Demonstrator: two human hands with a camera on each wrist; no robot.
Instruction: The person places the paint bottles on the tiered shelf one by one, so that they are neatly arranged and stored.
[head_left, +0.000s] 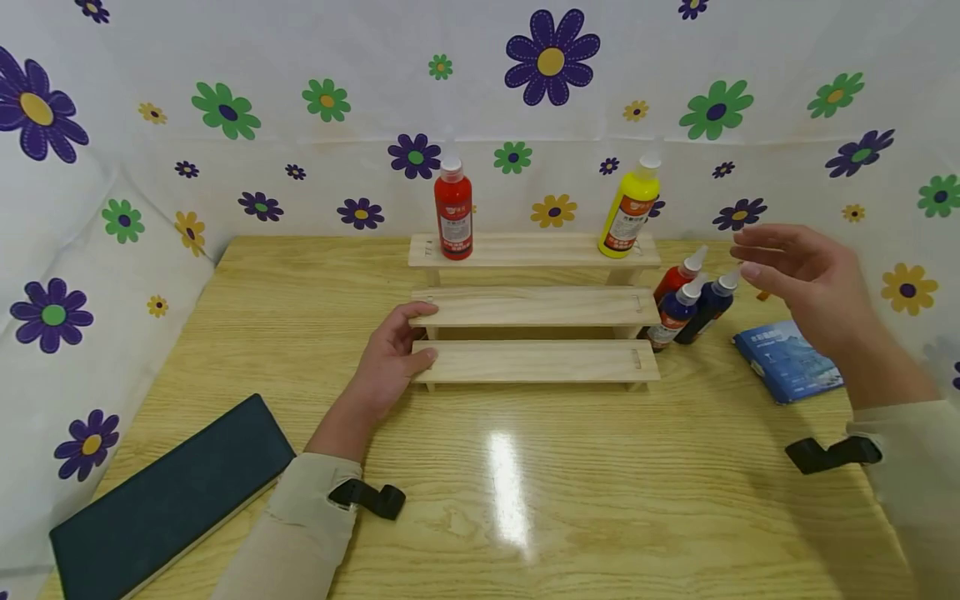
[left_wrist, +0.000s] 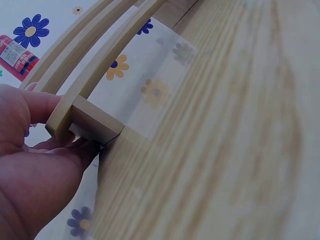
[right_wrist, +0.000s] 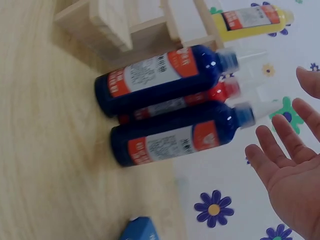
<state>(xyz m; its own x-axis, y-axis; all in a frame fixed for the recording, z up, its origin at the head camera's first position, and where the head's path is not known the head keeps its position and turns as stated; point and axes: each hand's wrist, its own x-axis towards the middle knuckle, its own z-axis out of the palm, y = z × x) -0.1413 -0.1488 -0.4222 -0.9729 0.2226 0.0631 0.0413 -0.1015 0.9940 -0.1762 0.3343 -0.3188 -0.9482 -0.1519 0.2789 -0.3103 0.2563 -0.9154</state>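
Observation:
A three-step wooden rack [head_left: 525, 360] stands on the table. My left hand [head_left: 390, 354] grips its left end, the thumb on the lowest step and a fingertip at the middle one; in the left wrist view, the hand [left_wrist: 45, 155] curls round the board end. On the top step are a red paint bottle [head_left: 454, 208] at the left and a yellow paint bottle [head_left: 630, 208], slightly tilted in view, at the right. My right hand [head_left: 817, 283] holds nothing, fingers loosely bent, beside two dark blue bottles [right_wrist: 150, 75] and a red one [right_wrist: 175, 106] standing against the rack's right end.
A blue packet [head_left: 791, 362] lies on the table at the right, below my right hand. At the left, a long dark-topped flat box [head_left: 172, 500] lies at an angle. A flowered cloth [head_left: 300, 50] hangs behind and along the sides of the table.

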